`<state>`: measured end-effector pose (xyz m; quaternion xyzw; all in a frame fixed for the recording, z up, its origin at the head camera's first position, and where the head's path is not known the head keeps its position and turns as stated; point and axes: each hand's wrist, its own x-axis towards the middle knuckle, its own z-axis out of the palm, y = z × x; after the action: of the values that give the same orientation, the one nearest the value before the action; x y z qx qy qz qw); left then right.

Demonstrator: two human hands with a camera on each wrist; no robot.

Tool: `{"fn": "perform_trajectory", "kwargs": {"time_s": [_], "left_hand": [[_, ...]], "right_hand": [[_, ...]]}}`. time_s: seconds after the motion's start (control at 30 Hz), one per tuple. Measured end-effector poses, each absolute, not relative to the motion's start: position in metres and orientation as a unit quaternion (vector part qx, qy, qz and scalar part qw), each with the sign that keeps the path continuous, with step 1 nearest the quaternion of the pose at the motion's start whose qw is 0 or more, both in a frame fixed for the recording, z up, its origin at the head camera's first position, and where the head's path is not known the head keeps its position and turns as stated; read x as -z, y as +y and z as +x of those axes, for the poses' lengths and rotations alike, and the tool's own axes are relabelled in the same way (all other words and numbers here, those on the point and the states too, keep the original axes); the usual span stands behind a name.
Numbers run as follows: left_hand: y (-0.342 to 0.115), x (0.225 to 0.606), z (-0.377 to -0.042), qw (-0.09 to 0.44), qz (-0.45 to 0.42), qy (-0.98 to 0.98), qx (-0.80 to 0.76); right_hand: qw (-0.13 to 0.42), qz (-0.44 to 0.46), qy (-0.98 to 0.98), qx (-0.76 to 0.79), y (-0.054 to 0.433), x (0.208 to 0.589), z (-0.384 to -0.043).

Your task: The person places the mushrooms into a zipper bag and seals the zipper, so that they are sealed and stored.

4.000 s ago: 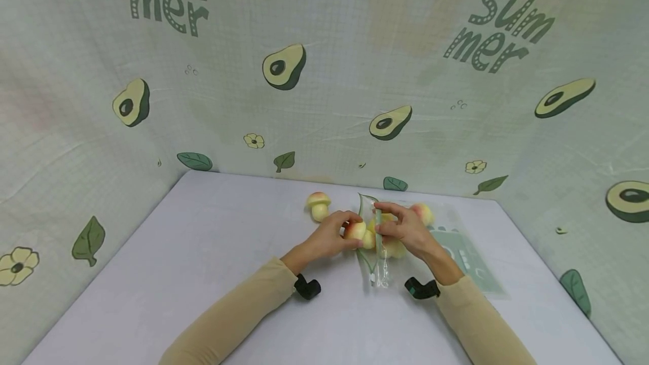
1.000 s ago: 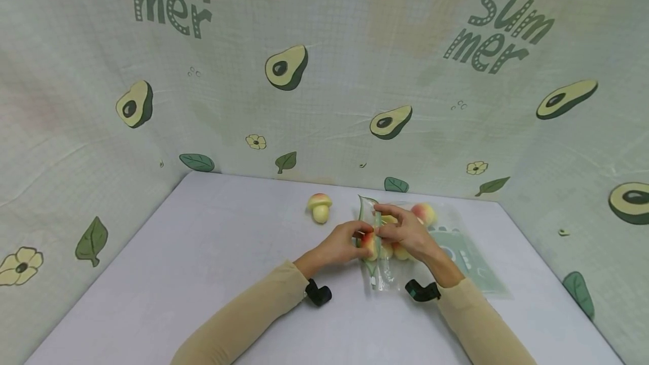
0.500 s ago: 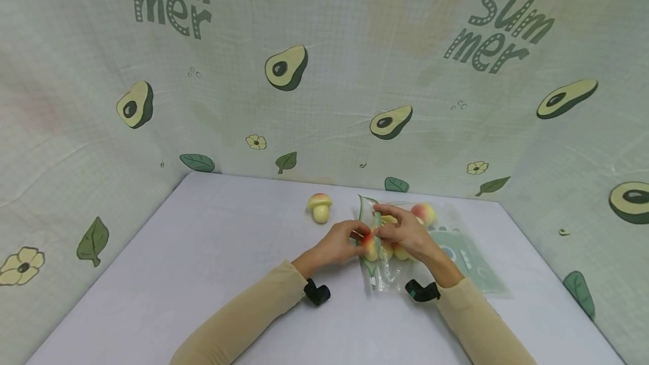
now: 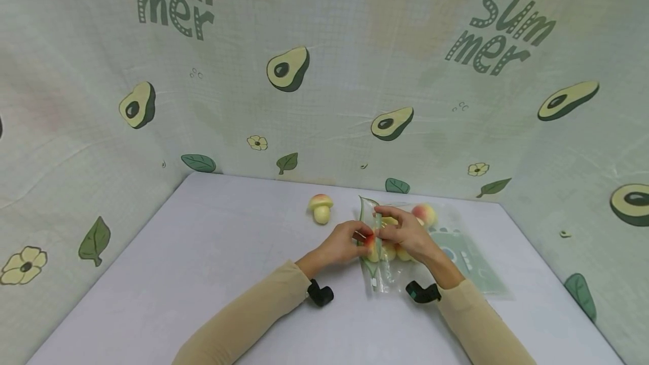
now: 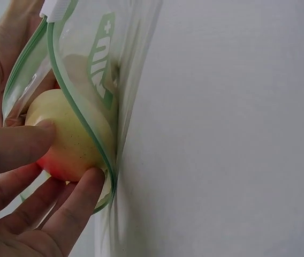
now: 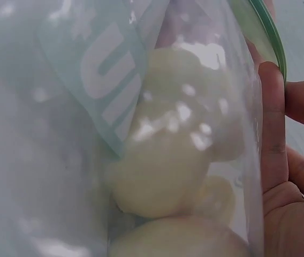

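A clear zip bag (image 4: pixel 479 269) with green print lies on the table, its green-edged mouth facing left. My right hand (image 4: pixel 408 234) pinches the upper rim of the mouth between thumb and fingers. With thumb and fingertips my left hand (image 4: pixel 338 245) holds a yellow toy mushroom (image 4: pixel 372 249) with a red blush, inside the bag's mouth. The left wrist view shows the mushroom's rounded cap (image 5: pixel 71 134) between the two green zip strips; its stem is hidden there. Several pale mushrooms (image 6: pixel 162 171) show through the plastic in the right wrist view.
Another toy mushroom (image 4: pixel 321 209) stands on the white table (image 4: pixel 243 252), left of the bag and behind my left hand. A white zip slider (image 5: pixel 54 9) sits at one end of the bag's mouth. A printed cloth (image 4: pixel 334 72) hangs behind the table.
Since four seconds ago my left hand has moved right, carrying its mushroom from just outside the bag's mouth to inside it. My right hand stays at the rim. Little differs over the last second.
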<state>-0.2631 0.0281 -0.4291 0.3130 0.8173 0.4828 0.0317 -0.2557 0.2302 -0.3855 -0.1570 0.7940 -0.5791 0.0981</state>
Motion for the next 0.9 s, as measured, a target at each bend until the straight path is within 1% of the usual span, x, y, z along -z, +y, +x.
{"fn": "perform_trajectory", "kwargs": {"time_s": [0.2,0.53,0.9], "left_hand": [[0.029,0.429,-0.262,0.030,0.316,0.821,-0.474],[0.030,0.428,-0.262,0.043,0.296,0.824,-0.480],[0.019,0.424,-0.263,0.046,0.281,0.828,-0.482]], "right_hand": [[0.099,-0.160,0.799,0.571,0.226,0.372,-0.246],[0.092,-0.153,0.791,0.585,0.232,0.394,-0.260],[0.080,-0.155,0.799,0.576,0.232,0.394,-0.259]]}}
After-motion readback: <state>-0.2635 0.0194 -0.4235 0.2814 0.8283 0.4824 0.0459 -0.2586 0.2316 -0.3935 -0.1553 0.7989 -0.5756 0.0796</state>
